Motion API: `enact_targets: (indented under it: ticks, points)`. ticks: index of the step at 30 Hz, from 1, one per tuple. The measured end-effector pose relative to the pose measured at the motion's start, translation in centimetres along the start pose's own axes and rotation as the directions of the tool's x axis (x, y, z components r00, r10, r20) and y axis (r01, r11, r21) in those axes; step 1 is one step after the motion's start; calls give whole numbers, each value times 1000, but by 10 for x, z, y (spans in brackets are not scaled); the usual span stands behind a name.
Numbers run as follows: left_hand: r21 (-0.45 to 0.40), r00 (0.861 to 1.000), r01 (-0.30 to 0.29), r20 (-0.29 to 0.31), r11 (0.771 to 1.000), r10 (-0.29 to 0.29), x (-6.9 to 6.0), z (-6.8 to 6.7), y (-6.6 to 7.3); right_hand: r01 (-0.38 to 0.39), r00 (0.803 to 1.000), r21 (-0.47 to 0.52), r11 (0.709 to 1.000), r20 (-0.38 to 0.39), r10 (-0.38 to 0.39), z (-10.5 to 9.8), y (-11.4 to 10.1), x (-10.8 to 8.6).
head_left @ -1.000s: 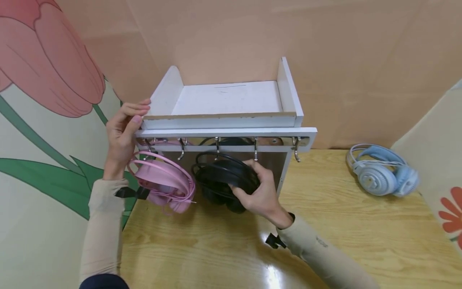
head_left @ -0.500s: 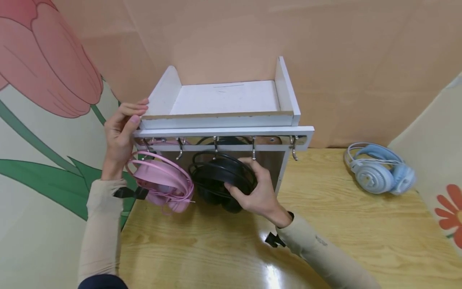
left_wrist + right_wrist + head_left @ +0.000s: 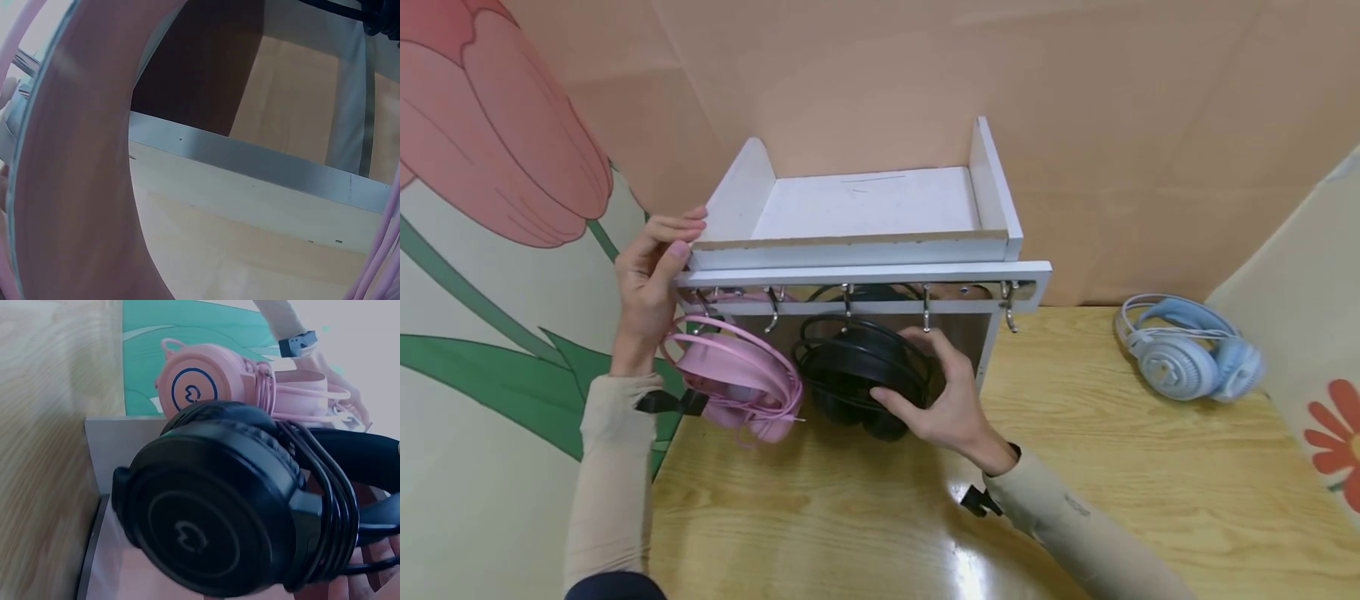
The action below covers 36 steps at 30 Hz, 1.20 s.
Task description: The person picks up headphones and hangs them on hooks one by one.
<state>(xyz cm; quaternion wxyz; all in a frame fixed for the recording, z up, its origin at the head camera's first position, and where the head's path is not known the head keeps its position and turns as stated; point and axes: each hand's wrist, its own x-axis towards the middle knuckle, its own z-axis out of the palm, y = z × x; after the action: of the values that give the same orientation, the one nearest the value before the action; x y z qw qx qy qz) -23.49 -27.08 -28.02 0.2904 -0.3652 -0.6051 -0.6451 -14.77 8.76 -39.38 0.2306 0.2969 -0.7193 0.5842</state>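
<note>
Black headphones [image 3: 868, 367] hang by their headband at the middle hook of a white rack [image 3: 865, 273]. My right hand [image 3: 947, 400] is at their right side, thumb across the front of the band and fingers curled behind it. In the right wrist view the black earcup [image 3: 206, 512] fills the middle, with fingers partly visible behind the band. My left hand [image 3: 651, 275] holds the rack's upper left corner. Below it, pink headphones [image 3: 741, 367] hang at the leftmost hook; their pink band [image 3: 81, 156] is close up in the left wrist view.
Light blue headphones [image 3: 1180, 358] lie on the wooden table [image 3: 1112, 475] at the right. More metal hooks [image 3: 1010, 308] line the rack's front rail. Painted walls stand left and right, with a brown covering behind the rack.
The head view has shifted slightly. My right wrist has moved a little to the right, while the thumb stays near the black band. My left hand keeps its place on the rack.
</note>
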Motion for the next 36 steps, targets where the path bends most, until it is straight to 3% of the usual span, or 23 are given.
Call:
enact_targets:
  ticks: [12,22,27,32,36]
  points:
    - [5,1000,1,-17,1000,-1,4,1,1,-9,1000,-39,999,13,9,-21,7,-15]
    - [-5,1000,12,-17,1000,-12,1,2,2,159,982,65,985,-111,-152,-44,25,-31]
    - [-9,1000,14,-12,1000,-14,3,2,2,213,966,43,976,-158,-203,-67,39,-41]
    - [-4,1000,14,-13,1000,-14,2,2,2,105,978,-101,989,-167,-121,-100,63,-54]
    - [0,1000,12,-17,1000,-12,0,1,2,-1,976,-219,976,-212,-47,-124,77,-60]
